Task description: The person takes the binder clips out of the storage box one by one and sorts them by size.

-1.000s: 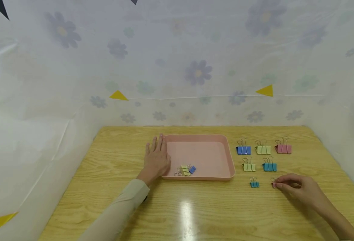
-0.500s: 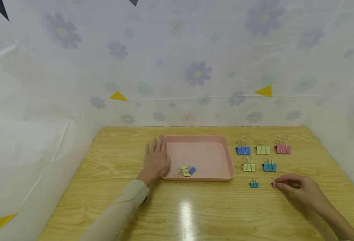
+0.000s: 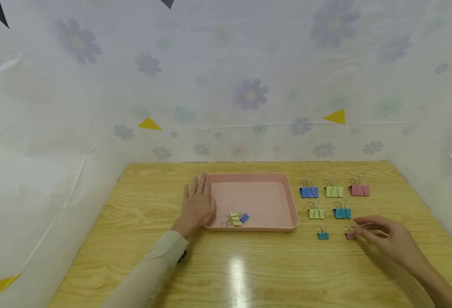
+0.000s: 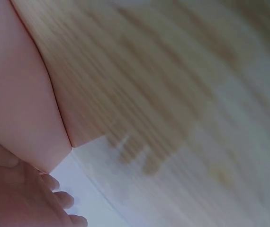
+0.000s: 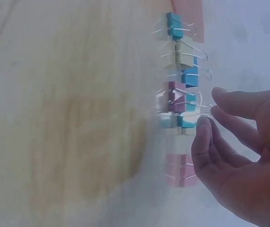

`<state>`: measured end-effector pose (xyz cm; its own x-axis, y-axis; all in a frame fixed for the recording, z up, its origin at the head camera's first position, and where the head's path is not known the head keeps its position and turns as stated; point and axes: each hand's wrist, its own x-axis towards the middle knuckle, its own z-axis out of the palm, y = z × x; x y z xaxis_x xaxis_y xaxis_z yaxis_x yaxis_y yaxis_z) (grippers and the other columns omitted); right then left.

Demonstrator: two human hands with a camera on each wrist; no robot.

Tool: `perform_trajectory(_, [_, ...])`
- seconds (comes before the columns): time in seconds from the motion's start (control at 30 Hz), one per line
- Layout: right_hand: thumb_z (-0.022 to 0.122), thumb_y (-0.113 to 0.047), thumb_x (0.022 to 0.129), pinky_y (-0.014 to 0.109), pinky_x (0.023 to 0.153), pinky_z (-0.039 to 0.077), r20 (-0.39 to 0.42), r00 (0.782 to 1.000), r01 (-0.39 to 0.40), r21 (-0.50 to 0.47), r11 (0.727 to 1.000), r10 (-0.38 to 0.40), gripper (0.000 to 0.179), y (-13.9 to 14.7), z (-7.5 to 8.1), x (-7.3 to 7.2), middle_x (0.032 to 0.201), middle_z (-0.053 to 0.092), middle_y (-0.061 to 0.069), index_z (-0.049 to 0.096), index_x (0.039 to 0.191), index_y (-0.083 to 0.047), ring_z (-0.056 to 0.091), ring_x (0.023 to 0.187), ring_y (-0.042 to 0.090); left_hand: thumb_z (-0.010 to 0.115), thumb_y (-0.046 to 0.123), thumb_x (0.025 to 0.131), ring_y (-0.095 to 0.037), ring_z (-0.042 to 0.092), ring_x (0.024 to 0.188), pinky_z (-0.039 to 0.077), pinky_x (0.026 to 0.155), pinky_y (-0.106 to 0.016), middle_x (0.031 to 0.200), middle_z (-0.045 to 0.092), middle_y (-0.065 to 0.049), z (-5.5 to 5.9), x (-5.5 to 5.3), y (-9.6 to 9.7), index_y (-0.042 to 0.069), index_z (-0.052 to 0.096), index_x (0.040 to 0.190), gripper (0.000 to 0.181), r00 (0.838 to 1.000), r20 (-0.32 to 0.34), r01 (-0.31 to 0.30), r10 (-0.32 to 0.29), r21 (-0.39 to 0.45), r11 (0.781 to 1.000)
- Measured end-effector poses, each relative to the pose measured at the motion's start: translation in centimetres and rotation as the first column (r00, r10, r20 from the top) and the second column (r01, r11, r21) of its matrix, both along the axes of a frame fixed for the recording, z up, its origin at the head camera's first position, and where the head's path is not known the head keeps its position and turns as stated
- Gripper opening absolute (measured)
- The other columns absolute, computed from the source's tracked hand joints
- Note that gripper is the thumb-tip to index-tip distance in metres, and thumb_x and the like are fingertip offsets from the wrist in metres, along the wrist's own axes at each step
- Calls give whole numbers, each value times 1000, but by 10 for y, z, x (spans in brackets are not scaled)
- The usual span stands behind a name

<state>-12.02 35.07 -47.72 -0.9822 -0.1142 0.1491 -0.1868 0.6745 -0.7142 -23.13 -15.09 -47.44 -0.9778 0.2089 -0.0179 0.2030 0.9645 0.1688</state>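
My left hand (image 3: pixel 199 207) rests with straight fingers along the left side of the pink tray (image 3: pixel 293 205). Inside the tray, near its front edge, lie a yellow binder clip (image 3: pixel 235 219) and a small blue binder clip (image 3: pixel 244 217). On the table to the right, a small pink binder clip (image 3: pixel 349 235) stands upright. Beside it is my right hand (image 3: pixel 393 241), thumb and fingers parted and nothing held between them. The right wrist view shows the same hand (image 5: pixel 248 156) with a gap between thumb and fingertips, next to the pink clip (image 5: pixel 176 97).
A small teal clip (image 3: pixel 323 235) stands left of the pink one. Behind are a yellow clip (image 3: pixel 316 213) and a teal clip (image 3: pixel 342 213). The back row has blue (image 3: pixel 308 192), yellow (image 3: pixel 333 191) and large pink (image 3: pixel 359 191) clips. White patterned sheeting surrounds the wooden table (image 3: pixel 152 265).
My right hand has let go of the small pink clip, its fingers parting and drawing slightly right. The clip stays standing in place. My left hand keeps its place on the tray.
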Motion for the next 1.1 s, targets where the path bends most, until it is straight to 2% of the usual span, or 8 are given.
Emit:
perform_trajectory(0.23, [74,-1,93,12,71,54,-71,997,-27,-42,999,24,26,-17,13,1,103,72,-15,71,118,4,62,91,-9,26,28,108,-36,6,157,8,123,-60,172,7,-12,-1,0,-3,3,12,165,63,1000,-8,13,-13,2,1000])
perform_trajectory(0.37, [75,6,89,15,70,56,-122,991,-73,-83,994,63,27,-32,19,0,104,73,-15,71,116,4,66,89,-4,28,28,109,-37,7,157,9,123,-61,172,8,-13,0,0,-4,3,13,165,63,1000,-15,19,-19,4,1000])
perform_trajectory(0.6, [73,4,91,26,62,59,-126,985,-129,-119,984,114,29,-53,26,-2,103,72,-9,70,120,2,69,80,11,27,27,109,-38,7,157,8,123,-61,172,9,-13,-1,-1,-7,3,13,165,62,1000,-3,26,-26,18,1000])
perform_trajectory(0.7, [73,2,92,28,59,58,-130,983,-146,-125,981,129,29,-63,29,-6,105,71,-10,71,121,-1,68,83,8,27,28,109,-37,8,157,9,123,-61,172,9,-13,-1,-2,-10,2,12,165,62,1000,-8,21,-20,24,999])
perform_trajectory(0.83, [74,2,92,25,63,58,-164,975,-171,-109,979,152,30,-76,30,-14,108,71,-10,72,121,-5,67,90,2,26,28,109,-38,7,157,8,123,-61,172,9,-12,-1,-3,-13,3,11,165,63,1000,-9,19,-19,32,999])
perform_trajectory(0.93, [74,3,91,23,69,58,-187,968,-188,-100,977,167,30,-84,30,-19,108,72,-6,73,120,-5,66,91,3,27,28,109,-38,7,157,9,122,-62,172,9,-12,1,-1,-15,4,12,165,62,1000,-5,21,-21,22,1000])
perform_trajectory(1.1, [75,3,90,22,70,58,-198,965,-199,-119,973,173,30,-99,34,-24,108,72,2,73,119,-4,66,90,4,29,28,110,-39,9,156,10,122,-63,171,10,-13,3,1,-17,4,14,165,62,1000,-5,28,-28,18,999])
